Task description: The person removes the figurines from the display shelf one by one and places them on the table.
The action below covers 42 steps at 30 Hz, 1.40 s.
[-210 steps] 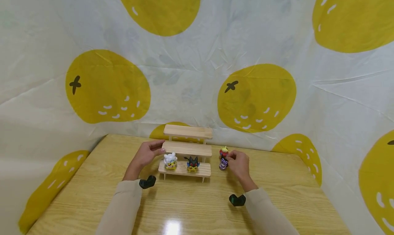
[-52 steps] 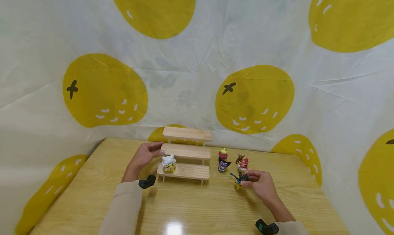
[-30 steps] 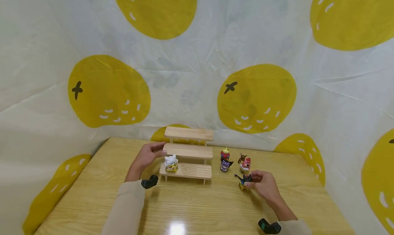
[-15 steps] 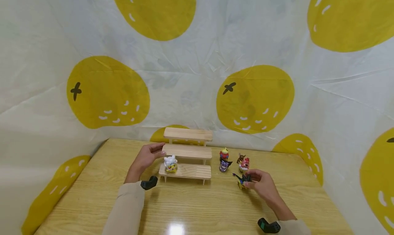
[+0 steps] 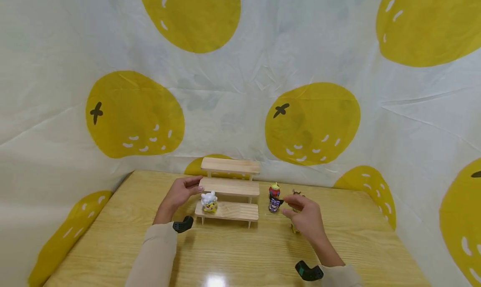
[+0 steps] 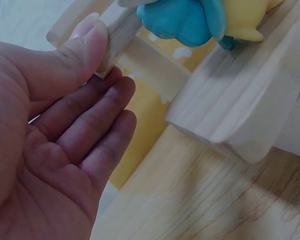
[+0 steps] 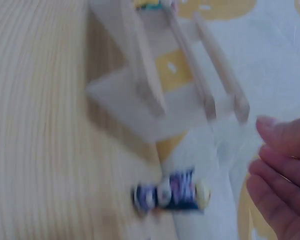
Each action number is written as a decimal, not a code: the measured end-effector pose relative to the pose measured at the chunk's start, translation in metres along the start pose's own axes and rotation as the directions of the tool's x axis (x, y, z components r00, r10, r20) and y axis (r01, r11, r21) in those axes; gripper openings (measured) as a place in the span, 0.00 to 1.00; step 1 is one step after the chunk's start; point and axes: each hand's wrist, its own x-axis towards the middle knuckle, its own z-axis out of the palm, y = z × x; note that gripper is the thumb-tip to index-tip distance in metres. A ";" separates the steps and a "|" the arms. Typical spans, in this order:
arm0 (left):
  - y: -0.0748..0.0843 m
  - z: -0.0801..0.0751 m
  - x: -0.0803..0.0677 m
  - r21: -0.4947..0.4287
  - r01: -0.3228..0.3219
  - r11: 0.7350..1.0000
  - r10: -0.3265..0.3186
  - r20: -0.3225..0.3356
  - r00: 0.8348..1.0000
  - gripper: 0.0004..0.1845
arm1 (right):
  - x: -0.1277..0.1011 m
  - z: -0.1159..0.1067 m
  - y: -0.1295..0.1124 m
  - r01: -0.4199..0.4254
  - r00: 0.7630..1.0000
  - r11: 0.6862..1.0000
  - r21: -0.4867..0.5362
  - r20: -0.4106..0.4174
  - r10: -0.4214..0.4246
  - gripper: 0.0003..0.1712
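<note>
A three-tier wooden display stand (image 5: pixel 230 166) stands at the back of the table. My left hand (image 5: pixel 180 194) pinches the left end of its middle shelf, thumb above and fingers beneath in the left wrist view. A white-hooded yellow figurine (image 5: pixel 208 201) sits on the bottom shelf; its teal back (image 6: pixel 177 22) shows from the left wrist. Right of the stand are a purple-and-black figurine (image 5: pixel 275 204) and, behind it, a red figurine with a yellow top (image 5: pixel 274 191). Just right of these, my right hand (image 5: pixel 306 216) is empty, thumb and fingers apart.
Behind the right hand, a brown figurine (image 5: pixel 298 192) and the yellow base of the black-hooded figurine (image 5: pixel 294 228) show only in part. A white cloth (image 5: pixel 225 111) with yellow fruit prints hangs behind the wooden table (image 5: pixel 233 253) and at both sides.
Earlier, the black-hooded figurine was moved from the bottom shelf to the table at right. My right hand has since released it and moved left and up toward the purple figurine. The left hand stays put.
</note>
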 end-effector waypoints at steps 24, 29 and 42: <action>0.006 0.002 -0.001 0.035 0.002 0.999 -0.003 0.035 0.999 0.27 | 0.027 0.120 -0.067 -0.017 0.947 0.929 0.371 0.304 -0.104 0.17; 0.006 0.001 -0.003 0.022 -0.008 1.000 0.008 0.024 1.000 0.27 | 0.027 0.132 -0.072 0.017 0.941 0.931 0.364 0.309 -0.137 0.22; 0.000 -0.001 0.001 0.010 -0.037 0.999 0.037 0.012 0.999 0.27 | 0.027 0.158 -0.088 0.089 0.929 0.952 0.294 0.320 -0.185 0.28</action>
